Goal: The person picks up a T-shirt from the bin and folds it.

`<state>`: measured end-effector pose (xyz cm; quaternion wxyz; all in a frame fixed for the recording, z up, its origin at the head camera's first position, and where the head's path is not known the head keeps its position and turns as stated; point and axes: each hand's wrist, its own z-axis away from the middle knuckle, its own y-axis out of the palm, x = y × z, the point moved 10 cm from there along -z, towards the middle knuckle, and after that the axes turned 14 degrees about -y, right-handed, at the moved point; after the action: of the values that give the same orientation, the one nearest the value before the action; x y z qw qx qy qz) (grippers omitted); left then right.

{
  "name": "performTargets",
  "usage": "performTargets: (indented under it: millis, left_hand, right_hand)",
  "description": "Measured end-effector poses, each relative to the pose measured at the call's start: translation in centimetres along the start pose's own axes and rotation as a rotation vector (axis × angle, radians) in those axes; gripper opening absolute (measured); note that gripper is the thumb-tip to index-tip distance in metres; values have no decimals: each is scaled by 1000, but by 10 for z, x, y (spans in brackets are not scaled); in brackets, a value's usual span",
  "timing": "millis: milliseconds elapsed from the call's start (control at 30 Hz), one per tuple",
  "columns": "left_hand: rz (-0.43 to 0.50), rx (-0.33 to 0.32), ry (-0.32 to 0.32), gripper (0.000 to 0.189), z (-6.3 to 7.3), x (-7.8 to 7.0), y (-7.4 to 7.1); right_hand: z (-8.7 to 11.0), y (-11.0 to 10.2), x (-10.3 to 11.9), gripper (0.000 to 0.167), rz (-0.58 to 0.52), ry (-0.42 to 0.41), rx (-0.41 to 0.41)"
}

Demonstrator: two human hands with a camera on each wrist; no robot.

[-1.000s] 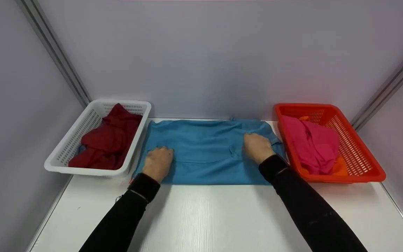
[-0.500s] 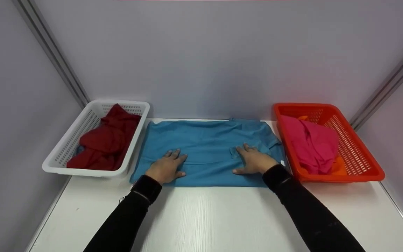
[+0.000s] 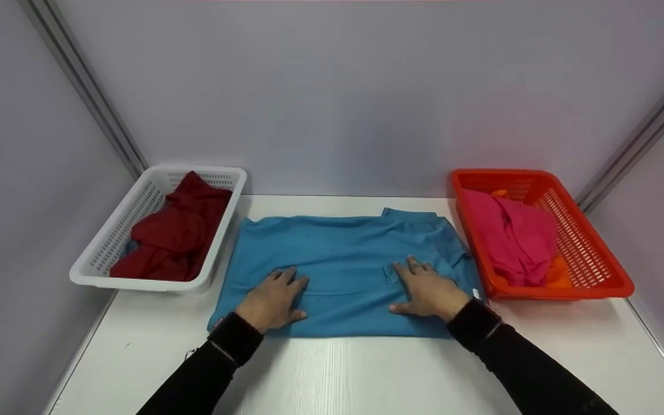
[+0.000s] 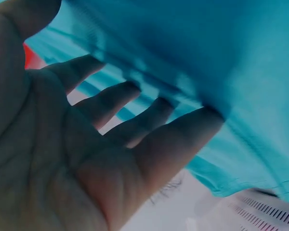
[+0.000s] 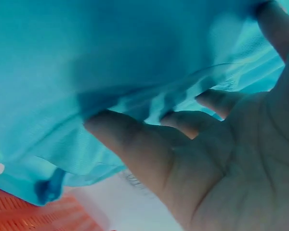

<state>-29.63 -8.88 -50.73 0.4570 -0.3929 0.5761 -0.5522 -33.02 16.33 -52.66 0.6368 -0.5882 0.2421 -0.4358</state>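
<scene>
A blue shirt [image 3: 332, 248] lies folded into a wide rectangle on the white table, with a few creases across it. Its collar-like strip [image 3: 411, 215] sticks out at the back right. On the shirt's left half rests my left hand [image 3: 271, 300], fingers spread. My right hand [image 3: 430, 291] lies on the right half in the same way, thumb pointing inward. Both wrist views show the fingertips touching the blue cloth [image 4: 260, 96], palms raised off it. Neither hand grips anything.
To the left stands a white basket [image 3: 87, 275] holding dark red cloth [image 3: 173, 227]. A red-orange basket [image 3: 591, 253] with pink cloth [image 3: 516, 236] and some orange cloth is close by the shirt's right end. Grey walls [image 3: 332, 98] enclose the table at the back and sides.
Curled fingers on the cloth a second ago have opened and spread. Since half a second ago, both hands and the shirt have slid towards me, baring a table strip along the back wall.
</scene>
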Motion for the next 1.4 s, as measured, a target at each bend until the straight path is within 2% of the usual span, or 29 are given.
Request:
performTargets:
  millis: [100,167,233,333,433,567,700,800,900,967,1033,1100,1167,1233,1333,1400]
  left_hand:
    - [-10,87,-34,66,-1,0,-3]
    - [-47,114,-54,61,-6,1,-6]
    - [-92,103,-63,58,-16,0,-11]
    - [-118,30,-32,59,-34,-7,-17]
    - [-83,-2,37,67,-47,-18,-13]
    - [-37,55,97,79,-54,-25,3]
    - [-5,94,93,83,-55,-26,10]
    - [3,101,93,84,-55,-26,9]
    - [2,118,88,84,-55,-23,7]
    - [7,135,78,81,-58,-22,6]
    - [9,140,66,73,-64,-20,2]
    - [10,118,45,64,-74,-14,-3]
    - [2,72,14,59,-86,-3,-9]
    - [-20,33,-28,63,-94,12,-11]
    - [-15,69,-99,76,-98,34,-5]
    - [11,118,-124,83,-96,41,2]
  right_hand:
    - [0,-9,7,89,56,-15,21]
    - [-5,-17,8,79,84,-25,18]
    - [-15,-27,4,71,86,-17,-2]
    - [-34,-40,-8,68,53,7,-64]
    - [-56,-48,-27,69,6,26,-143]
    - [-82,-45,-58,71,-21,37,-192]
    - [-97,-39,-85,75,-23,65,-178]
    - [-102,-36,-100,81,-82,102,-161]
    - [-107,-35,-106,85,-123,117,-136]
    - [-108,-34,-106,87,-101,113,-123]
    - [-108,-35,-103,87,-59,98,-121]
    - [-106,-37,-99,87,-32,93,-128]
    - [-106,-36,-95,88,-37,77,-122]
    - [-105,-33,-90,93,-56,59,-92]
    - [-101,-26,-85,101,-95,49,-40]
    - [-96,-22,-83,103,-105,46,-15]
